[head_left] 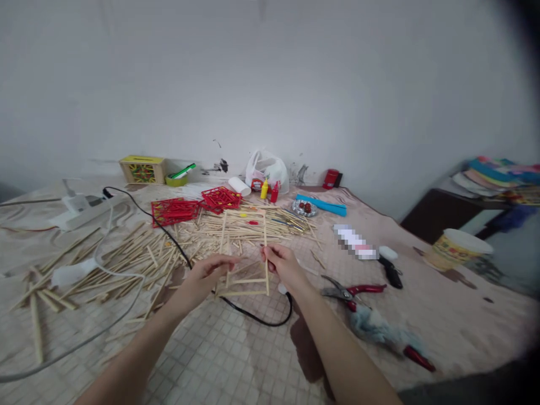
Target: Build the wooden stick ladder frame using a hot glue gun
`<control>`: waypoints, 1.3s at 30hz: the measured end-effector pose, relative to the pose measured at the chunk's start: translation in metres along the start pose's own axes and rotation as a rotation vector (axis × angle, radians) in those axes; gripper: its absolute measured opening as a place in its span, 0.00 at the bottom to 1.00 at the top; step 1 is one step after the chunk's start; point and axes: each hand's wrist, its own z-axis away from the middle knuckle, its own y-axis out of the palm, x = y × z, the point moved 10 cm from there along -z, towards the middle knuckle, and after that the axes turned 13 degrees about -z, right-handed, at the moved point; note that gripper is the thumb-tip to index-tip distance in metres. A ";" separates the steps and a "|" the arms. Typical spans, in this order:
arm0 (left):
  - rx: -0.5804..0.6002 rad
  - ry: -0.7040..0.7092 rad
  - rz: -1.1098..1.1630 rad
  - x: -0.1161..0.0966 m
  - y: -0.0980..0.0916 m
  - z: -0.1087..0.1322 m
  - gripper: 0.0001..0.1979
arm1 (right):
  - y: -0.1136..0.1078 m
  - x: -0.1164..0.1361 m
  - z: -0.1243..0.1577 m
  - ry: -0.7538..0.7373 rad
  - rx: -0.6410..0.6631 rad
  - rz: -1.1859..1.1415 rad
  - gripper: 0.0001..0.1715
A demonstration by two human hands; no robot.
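A small frame of thin pale wooden sticks (248, 292) is in front of me, with two crossbars at its near end. My right hand (283, 263) pinches its right-hand side stick between thumb and fingers. A small dark tip shows at those fingertips; what it is I cannot make out. My left hand (210, 274) is at the frame's left side, index finger stretched inward across the side stick and the others loosely bent. Whether it touches the wood is unclear. Behind the frame lie many loose wooden sticks (202, 232), partly seen through it.
Red stick panels (175, 211), a white plastic bag (276, 169) and a yellow bottle (264, 189) stand farther back. Red-handled pliers (343, 292) and a paper cup (458, 248) are on the right. A black cable (253, 319) loops beneath the frame; a power strip (95, 212) lies left.
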 end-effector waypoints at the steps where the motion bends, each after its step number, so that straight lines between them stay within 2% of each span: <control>1: 0.018 -0.018 0.011 0.001 0.001 0.001 0.11 | 0.000 0.000 0.000 -0.001 -0.003 0.002 0.16; 6: 0.110 -0.013 0.097 -0.001 0.007 0.002 0.12 | 0.000 0.001 -0.001 -0.003 -0.001 0.005 0.16; 12: 0.051 0.044 0.000 0.006 0.005 -0.003 0.12 | 0.001 0.004 0.000 -0.007 0.008 -0.003 0.16; 15: -0.065 0.131 -0.132 0.002 -0.006 -0.003 0.12 | 0.003 0.004 0.001 -0.004 0.016 -0.003 0.16; 19: -0.355 0.267 -0.435 -0.017 -0.029 0.007 0.09 | 0.005 0.003 0.003 -0.001 0.019 0.007 0.17; 22: -0.443 0.372 -0.567 -0.040 -0.033 0.019 0.09 | 0.005 -0.001 0.002 0.007 0.020 0.026 0.17; 25: -0.466 0.520 -0.519 -0.063 -0.033 0.034 0.13 | 0.011 -0.011 0.000 0.026 0.035 0.067 0.17; 27: -0.480 0.553 -0.465 -0.069 -0.035 0.042 0.16 | 0.018 -0.020 -0.003 0.038 0.039 0.114 0.16; 31: -0.425 0.479 -0.454 -0.059 -0.035 0.043 0.21 | 0.029 -0.034 -0.010 0.040 0.013 0.259 0.13; 33: -0.416 0.505 -0.448 -0.058 -0.038 0.045 0.22 | 0.032 -0.036 -0.013 0.031 -0.007 0.342 0.13; 36: -0.429 0.571 -0.315 -0.058 -0.049 0.048 0.22 | 0.036 -0.036 -0.016 0.011 -0.022 0.452 0.14; 39: -0.486 0.538 -0.245 -0.055 -0.063 0.049 0.21 | 0.048 -0.041 -0.019 0.010 0.028 0.524 0.15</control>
